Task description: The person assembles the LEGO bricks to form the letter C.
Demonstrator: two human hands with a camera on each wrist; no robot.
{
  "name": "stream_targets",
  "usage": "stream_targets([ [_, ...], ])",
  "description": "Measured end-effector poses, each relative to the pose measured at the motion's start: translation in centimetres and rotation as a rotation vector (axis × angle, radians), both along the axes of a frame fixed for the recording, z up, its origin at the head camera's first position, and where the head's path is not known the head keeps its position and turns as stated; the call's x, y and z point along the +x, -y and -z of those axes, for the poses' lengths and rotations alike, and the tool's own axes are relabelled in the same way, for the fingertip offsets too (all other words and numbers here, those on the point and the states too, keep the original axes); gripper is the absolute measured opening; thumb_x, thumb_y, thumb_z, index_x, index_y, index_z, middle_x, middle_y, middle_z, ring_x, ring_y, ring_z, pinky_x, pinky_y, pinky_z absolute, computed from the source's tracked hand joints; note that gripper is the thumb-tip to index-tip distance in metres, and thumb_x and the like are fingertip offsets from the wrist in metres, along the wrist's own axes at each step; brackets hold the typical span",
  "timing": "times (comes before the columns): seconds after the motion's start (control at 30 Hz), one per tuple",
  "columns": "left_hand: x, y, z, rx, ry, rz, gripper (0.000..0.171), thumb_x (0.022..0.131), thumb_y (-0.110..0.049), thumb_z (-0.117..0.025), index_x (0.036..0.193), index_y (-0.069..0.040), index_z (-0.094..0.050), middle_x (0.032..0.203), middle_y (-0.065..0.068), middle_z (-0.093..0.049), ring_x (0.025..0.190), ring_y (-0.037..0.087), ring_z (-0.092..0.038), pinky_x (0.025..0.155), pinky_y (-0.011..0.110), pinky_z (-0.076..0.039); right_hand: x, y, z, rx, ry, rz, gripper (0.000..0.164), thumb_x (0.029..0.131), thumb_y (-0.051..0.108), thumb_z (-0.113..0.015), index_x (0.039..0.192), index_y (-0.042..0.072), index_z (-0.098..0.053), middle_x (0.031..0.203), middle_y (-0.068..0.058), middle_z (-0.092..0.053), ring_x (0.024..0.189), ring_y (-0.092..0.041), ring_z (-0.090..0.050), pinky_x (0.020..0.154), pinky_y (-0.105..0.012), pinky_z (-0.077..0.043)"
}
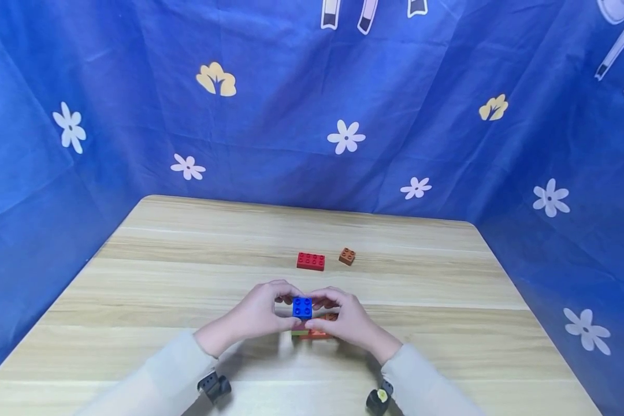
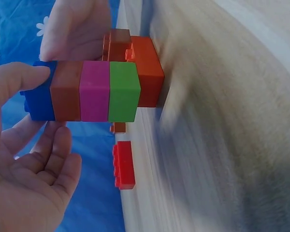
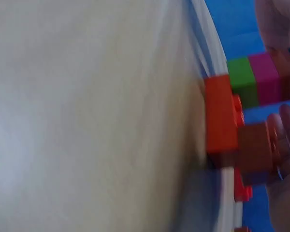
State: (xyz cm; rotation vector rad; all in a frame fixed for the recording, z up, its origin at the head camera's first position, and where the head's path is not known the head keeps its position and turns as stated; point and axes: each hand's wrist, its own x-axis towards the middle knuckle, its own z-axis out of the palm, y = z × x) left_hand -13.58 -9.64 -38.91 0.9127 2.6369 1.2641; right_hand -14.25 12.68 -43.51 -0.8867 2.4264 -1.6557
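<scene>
A blue brick (image 1: 302, 308) tops an upright stack, above a brown brick (image 2: 66, 91), a pink brick (image 2: 94, 91) and a green brick (image 2: 124, 92). The green one meets an orange brick (image 2: 150, 72) on the table, which also bears another brown brick (image 3: 254, 145). My left hand (image 1: 262, 312) pinches the blue brick, its thumb on the near side and fingers behind. From the other side my right hand (image 1: 345, 318) curls round the same brick, thumb in front. In the right wrist view the blue brick is out of sight.
On the wooden table (image 1: 187, 277), beyond the hands, lie a red brick (image 1: 311, 262) and a small brown brick (image 1: 346, 256). A blue patterned curtain (image 1: 281, 115) hangs along the table's back and sides.
</scene>
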Motion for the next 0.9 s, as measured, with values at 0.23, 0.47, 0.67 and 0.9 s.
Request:
stream_targets([
  [0.23, 0.1, 0.0, 0.3, -0.001, 0.007, -0.018, 0.039, 0.072, -0.015, -0.081, 0.108, -0.009, -0.066, 0.098, -0.006, -0.063, 0.091, 0.017, -0.06, 0.087, 0.044, -0.049, -2.3, -1.8, -0.8, -0.064, 0.035, 0.033, 0.046, 0.081, 0.004, -0.074, 0.124, 0.0, -0.058, 0.115, -0.018, -0.062, 0.099, -0.031, -0.06, 0.089, -0.044, -0.049],
  [0.47, 0.2, 0.0, 0.7, 0.02, -0.012, -0.021, 0.039, 0.073, -0.012, -0.08, 0.109, -0.008, -0.066, 0.1, -0.005, -0.064, 0.091, 0.019, -0.06, 0.086, 0.042, -0.049, -5.4, -1.8, -0.1, 0.048, -0.006, 0.15, 0.048, 0.083, 0.022, -0.075, 0.125, 0.006, -0.059, 0.118, -0.006, -0.063, 0.104, -0.018, -0.058, 0.087, -0.034, -0.05],
  [0.67, 0.3, 0.0, 0.9, 0.048, -0.011, -0.016, 0.038, 0.074, -0.012, -0.079, 0.109, -0.007, -0.065, 0.101, -0.004, -0.064, 0.092, 0.024, -0.061, 0.085, 0.041, -0.049, -7.3, -0.9, 0.7, 0.194, -0.068, 0.197, 0.058, 0.08, 0.026, -0.078, 0.132, 0.011, -0.055, 0.13, -0.006, -0.054, 0.118, -0.025, -0.05, 0.093, -0.042, -0.047],
  [0.9, 0.4, 0.1, 0.8, 0.055, 0.002, -0.028, 0.039, 0.074, -0.013, -0.079, 0.11, -0.007, -0.065, 0.101, -0.003, -0.064, 0.093, 0.026, -0.061, 0.086, 0.043, -0.049, -8.7, 0.1, 0.9, 0.34, -0.095, 0.236, 0.065, 0.079, 0.029, -0.078, 0.136, 0.014, -0.05, 0.137, -0.006, -0.05, 0.125, -0.027, -0.046, 0.104, -0.044, -0.036],
])
